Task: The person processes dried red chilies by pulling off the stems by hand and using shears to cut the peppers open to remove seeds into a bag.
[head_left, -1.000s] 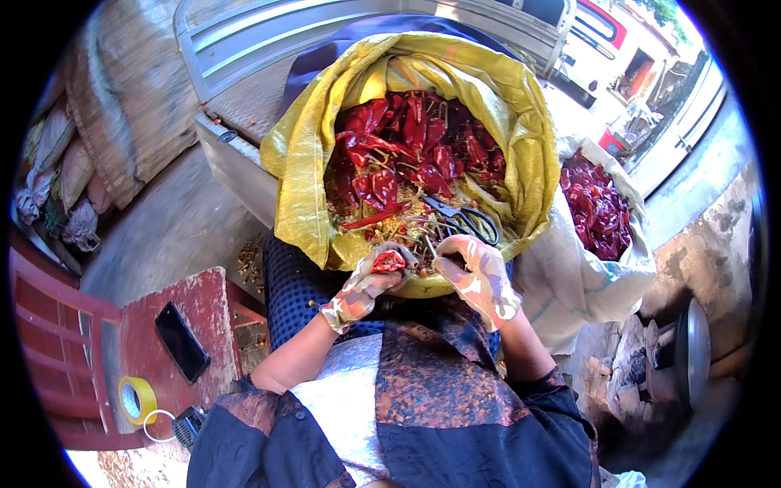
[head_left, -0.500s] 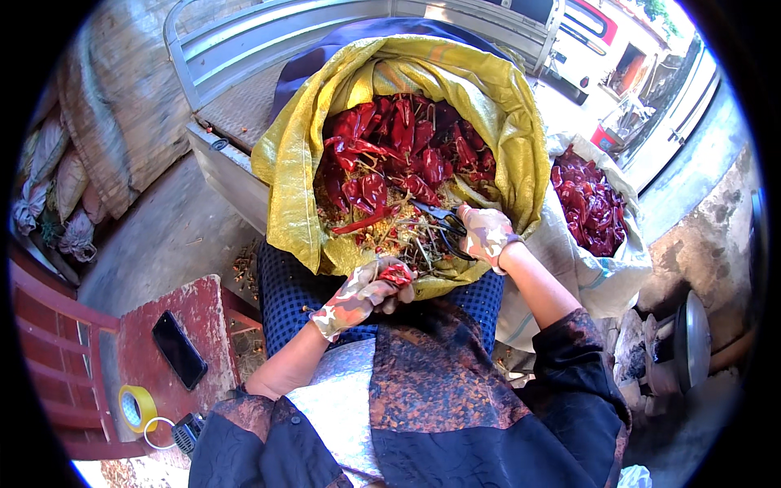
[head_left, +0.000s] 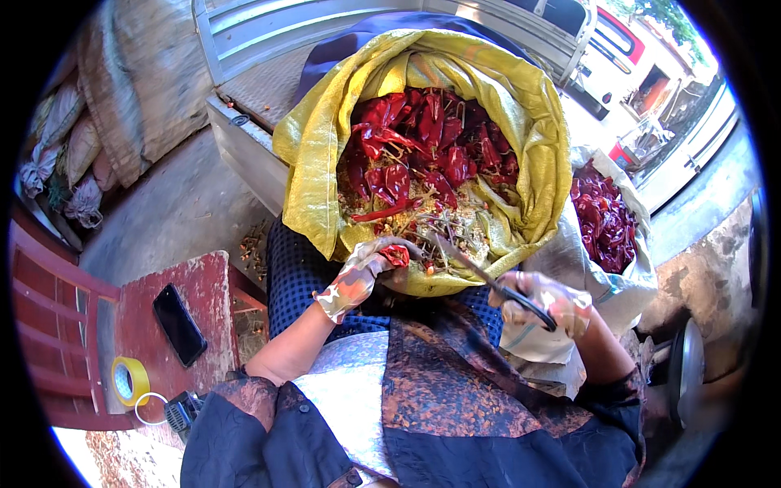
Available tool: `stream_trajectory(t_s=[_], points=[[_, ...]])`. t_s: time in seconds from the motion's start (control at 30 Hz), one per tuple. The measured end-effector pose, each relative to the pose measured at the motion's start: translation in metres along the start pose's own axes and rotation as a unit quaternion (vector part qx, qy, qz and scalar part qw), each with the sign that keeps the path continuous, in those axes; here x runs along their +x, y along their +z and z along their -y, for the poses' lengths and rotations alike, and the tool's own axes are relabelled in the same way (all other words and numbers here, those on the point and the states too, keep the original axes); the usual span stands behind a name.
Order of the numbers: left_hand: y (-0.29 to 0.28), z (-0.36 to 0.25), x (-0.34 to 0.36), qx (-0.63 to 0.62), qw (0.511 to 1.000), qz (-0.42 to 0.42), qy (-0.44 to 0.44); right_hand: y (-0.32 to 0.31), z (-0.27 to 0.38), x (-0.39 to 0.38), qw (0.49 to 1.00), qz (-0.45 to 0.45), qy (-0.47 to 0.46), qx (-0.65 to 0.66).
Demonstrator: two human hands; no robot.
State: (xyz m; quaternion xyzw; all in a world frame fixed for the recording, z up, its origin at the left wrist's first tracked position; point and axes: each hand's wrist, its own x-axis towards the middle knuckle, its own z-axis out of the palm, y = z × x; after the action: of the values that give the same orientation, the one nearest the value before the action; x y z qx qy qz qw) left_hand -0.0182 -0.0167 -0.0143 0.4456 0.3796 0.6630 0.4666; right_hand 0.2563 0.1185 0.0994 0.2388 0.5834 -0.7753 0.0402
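My left hand (head_left: pixel 359 275), in a camouflage-patterned glove, is closed around a red dried chili pepper (head_left: pixel 395 256) at the near rim of a yellow woven sack (head_left: pixel 313 207). Inside that sack lie many glossy red chilies (head_left: pixel 439 138), with pale seeds and cut stems (head_left: pixel 451 228) toward the near side. My right hand (head_left: pixel 549 301), in a matching glove and slightly blurred, grips scissors (head_left: pixel 488 279) by their dark handles. The blades point up and left, over the sack's near edge. To the right, a white sack (head_left: pixel 643 268) holds dark red chili pieces (head_left: pixel 602 215).
On my left, a worn red chair (head_left: pixel 207 301) carries a black phone (head_left: pixel 179 325), a yellow tape roll (head_left: pixel 130 381) and a small dark device (head_left: pixel 183 415). Behind the yellow sack stands a metal cart bed (head_left: pixel 264 85). A round metal object (head_left: pixel 690 374) stands at the right.
My right hand has drawn the scissors out of the yellow sack, moving down and right. My left hand has risen slightly, still holding the chili. The whole view has shifted a little.
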Motion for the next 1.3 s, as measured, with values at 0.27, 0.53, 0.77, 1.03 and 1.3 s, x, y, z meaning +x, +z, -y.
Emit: stream_trajectory(t_s=[0.27, 0.53, 0.77, 1.03, 1.3], points=[[-0.004, 0.0, 0.002, 0.077, 0.997, 0.011, 0.019, 0.036, 0.0, -0.006, 0.99, 0.08, 0.049, -0.102], [-0.003, -0.011, -0.004, 0.253, 0.965, 0.02, 0.073, 0.046, 0.005, -0.012, 0.987, 0.018, 0.16, 0.022], [-0.008, 0.006, -0.01, 0.003, 0.999, 0.011, -0.049, 0.055, 0.0, -0.001, 0.991, 0.024, 0.133, -0.025], [0.001, 0.009, -0.004, -0.185, 0.982, 0.022, -0.017, 0.053, -0.014, 0.009, 0.995, 0.055, 0.056, 0.067], [0.018, -0.009, -0.003, -0.372, 0.917, -0.019, -0.143, 0.041, -0.033, 0.02, 0.982, 0.095, -0.015, 0.161]])
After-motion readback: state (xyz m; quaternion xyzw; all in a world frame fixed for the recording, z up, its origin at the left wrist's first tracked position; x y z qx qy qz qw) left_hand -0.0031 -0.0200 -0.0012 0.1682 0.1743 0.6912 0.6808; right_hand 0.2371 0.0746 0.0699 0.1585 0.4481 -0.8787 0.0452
